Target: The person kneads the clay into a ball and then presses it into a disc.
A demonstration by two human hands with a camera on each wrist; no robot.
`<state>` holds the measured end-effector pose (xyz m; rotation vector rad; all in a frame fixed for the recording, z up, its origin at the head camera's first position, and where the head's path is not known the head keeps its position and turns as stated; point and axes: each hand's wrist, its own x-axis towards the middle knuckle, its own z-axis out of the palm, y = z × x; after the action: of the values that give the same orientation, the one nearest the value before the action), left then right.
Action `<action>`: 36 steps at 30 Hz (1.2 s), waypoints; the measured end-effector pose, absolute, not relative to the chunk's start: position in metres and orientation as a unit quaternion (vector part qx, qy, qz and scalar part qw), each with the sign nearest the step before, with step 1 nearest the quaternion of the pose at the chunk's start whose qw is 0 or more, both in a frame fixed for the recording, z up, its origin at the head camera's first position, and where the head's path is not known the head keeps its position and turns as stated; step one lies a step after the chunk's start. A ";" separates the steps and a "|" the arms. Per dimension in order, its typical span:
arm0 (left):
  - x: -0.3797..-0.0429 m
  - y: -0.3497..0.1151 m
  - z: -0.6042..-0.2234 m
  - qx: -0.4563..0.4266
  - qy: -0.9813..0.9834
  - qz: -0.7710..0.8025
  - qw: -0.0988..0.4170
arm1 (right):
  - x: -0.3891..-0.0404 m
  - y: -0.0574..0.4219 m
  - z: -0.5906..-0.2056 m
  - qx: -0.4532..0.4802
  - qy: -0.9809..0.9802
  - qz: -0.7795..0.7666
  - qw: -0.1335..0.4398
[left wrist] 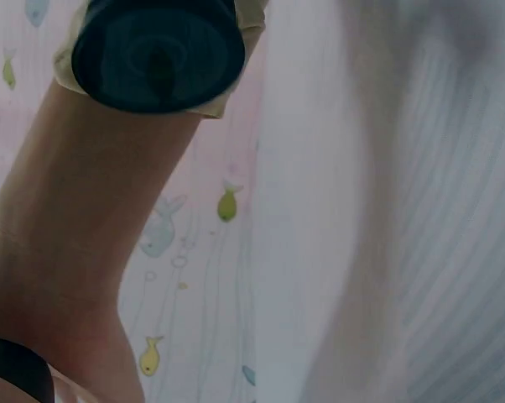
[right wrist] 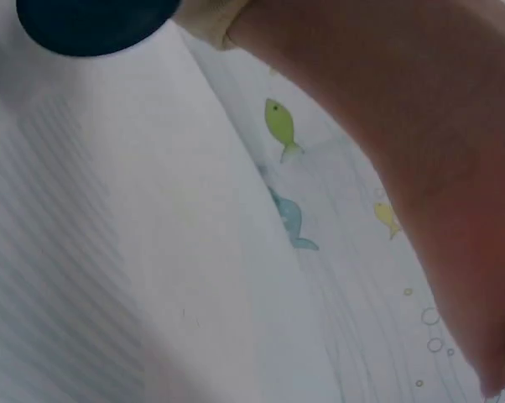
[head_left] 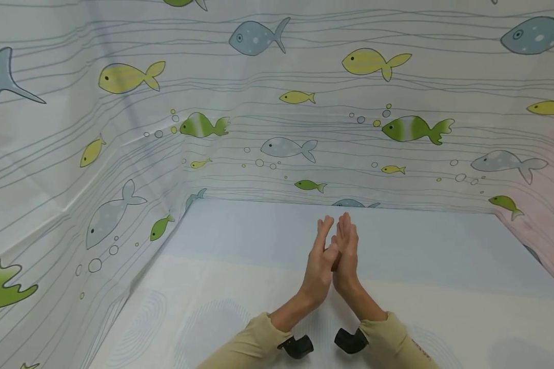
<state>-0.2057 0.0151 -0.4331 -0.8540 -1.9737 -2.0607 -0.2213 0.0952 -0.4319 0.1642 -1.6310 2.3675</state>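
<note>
In the head view my left hand and right hand are raised at the middle, palms turned to each other. Their fingers point up and away, mostly straight, and the hands meet or nearly meet along the palms. Nothing can be made out between them. The left wrist view has a bare wrist and forearm beside a dark round camera piece. A bare forearm also crosses the right wrist view, where the fingers are out of frame.
Below the hands lies a pale blue and white table surface. Fish-printed sheeting rises at the back and left, with a pinkish side at the right. Black curved mounts sit at both sleeve cuffs.
</note>
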 end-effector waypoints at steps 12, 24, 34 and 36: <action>-0.240 -0.003 -0.434 -0.190 -0.669 -0.709 0.117 | -0.188 0.067 -0.428 0.086 -0.589 0.800 0.072; -0.255 -0.013 -0.427 -0.192 -0.661 -0.714 0.125 | -0.178 0.062 -0.422 0.122 -0.581 0.802 0.059; -0.223 0.010 -0.448 -0.257 -0.652 -0.710 0.060 | -0.206 0.082 -0.424 0.046 -0.586 0.803 0.096; -0.219 0.013 -0.449 -0.262 -0.648 -0.713 0.050 | -0.212 0.088 -0.424 0.037 -0.585 0.804 0.102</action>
<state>-0.2193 0.0130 -0.4495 -0.7987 -1.9746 -2.1713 -0.2118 0.0880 -0.4238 0.1104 -1.7265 2.3741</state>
